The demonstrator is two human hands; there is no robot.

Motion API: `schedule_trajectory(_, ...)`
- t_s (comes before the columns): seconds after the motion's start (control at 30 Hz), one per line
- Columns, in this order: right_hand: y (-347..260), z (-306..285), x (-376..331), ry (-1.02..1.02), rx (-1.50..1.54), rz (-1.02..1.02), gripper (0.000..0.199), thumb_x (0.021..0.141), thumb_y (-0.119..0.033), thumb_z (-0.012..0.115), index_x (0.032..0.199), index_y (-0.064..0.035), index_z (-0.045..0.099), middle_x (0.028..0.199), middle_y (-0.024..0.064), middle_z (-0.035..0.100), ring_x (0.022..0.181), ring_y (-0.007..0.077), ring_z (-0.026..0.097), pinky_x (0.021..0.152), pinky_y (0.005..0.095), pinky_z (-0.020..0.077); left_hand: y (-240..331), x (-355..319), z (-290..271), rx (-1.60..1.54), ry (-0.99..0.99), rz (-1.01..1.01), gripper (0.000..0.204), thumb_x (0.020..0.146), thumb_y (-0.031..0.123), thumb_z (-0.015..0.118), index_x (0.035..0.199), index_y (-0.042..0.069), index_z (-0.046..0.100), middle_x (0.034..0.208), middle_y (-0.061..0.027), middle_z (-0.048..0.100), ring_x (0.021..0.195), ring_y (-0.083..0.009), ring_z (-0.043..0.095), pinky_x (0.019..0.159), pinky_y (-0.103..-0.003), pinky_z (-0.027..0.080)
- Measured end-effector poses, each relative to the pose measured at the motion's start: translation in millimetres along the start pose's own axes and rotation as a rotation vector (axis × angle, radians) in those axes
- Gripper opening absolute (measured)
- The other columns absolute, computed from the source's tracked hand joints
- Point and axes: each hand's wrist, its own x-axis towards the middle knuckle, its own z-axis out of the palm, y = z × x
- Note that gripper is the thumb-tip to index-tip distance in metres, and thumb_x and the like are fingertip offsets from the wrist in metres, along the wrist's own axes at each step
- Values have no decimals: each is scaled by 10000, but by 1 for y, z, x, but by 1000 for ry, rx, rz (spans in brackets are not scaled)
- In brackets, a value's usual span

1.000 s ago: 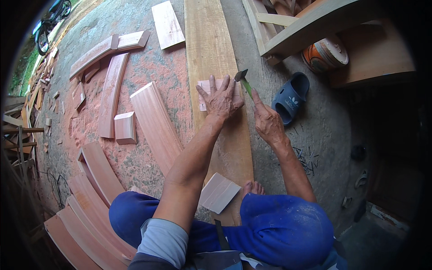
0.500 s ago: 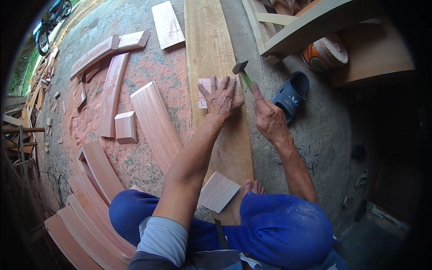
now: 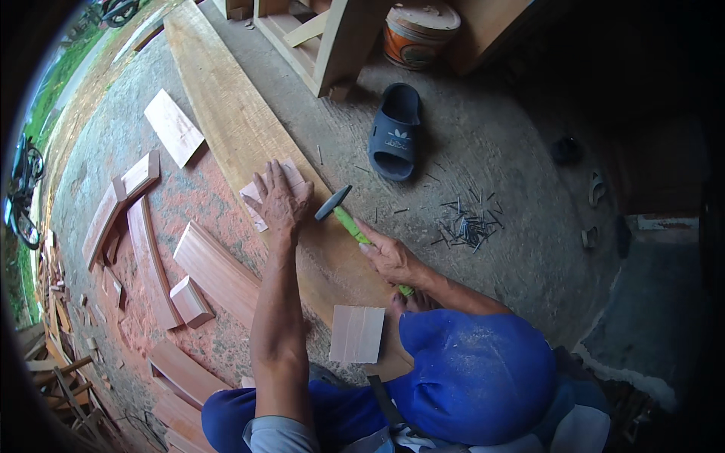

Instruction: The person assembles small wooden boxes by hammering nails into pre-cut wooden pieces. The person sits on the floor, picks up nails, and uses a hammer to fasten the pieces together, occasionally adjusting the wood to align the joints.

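My left hand (image 3: 280,205) lies with fingers spread on a small pale wooden block (image 3: 295,180), pressing it against a long wooden plank (image 3: 234,98) on the floor. Whether its thumb side pinches a nail is too small to tell. To its right, my right hand (image 3: 393,260) is closed round the green handle of a hammer (image 3: 349,223). The dark hammer head is just right of my left hand, apart from it. Another square wooden block (image 3: 357,334) rests on the plank's near end, by my foot.
Loose nails (image 3: 470,226) lie heaped on the concrete at right, with several scattered around. A blue slide sandal (image 3: 395,132) sits beyond them, near a wooden frame (image 3: 332,53) and an orange paint bucket (image 3: 420,38). Cut wooden pieces (image 3: 219,264) lie on sawdust at left.
The view has turned to the right, bringing the nail heap into sight. My right hand has drawn the hammer lower and nearer to me. My left hand still presses the block.
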Motion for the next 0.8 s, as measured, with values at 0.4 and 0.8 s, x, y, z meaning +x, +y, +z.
schedule_trajectory(0.4,98,-79,-48,545,-363,17,201,976,-149,610,1105,-39,719,1016,181,681,960,357,679,847,421,542,5,-52,9,-37,130,50,769,948,564,642,1511,65,482,1662,-165,320,1547,-352,263,1250,-575,143)
schedule_trajectory(0.8,130,-127,-82,526,-509,288,181,943,-166,650,1041,-20,693,1041,207,711,964,414,688,834,491,544,38,-64,16,-482,393,192,376,985,83,656,1352,12,619,1407,-161,520,1306,-273,552,889,-300,605)
